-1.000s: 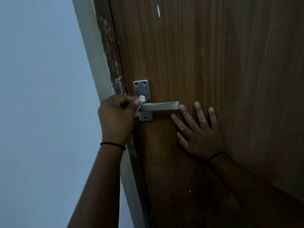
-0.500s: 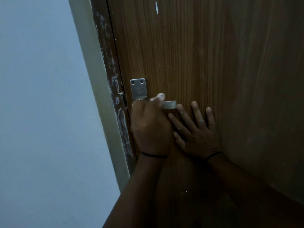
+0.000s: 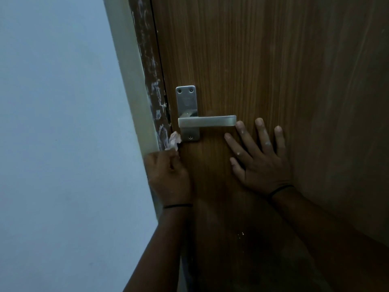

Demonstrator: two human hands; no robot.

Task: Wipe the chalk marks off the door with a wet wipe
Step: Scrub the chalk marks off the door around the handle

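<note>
Left hand (image 3: 168, 175) pinches crumpled wet wipe (image 3: 173, 141) against chalk-smeared dark door frame (image 3: 153, 85), just left of lever handle (image 3: 207, 121) plate. Right hand (image 3: 261, 161) flat, fingers spread, pressing wooden door (image 3: 263, 60) right of handle.

dim, underexposed | btm-right in deep shadow | wide-angle bend at edges
</note>
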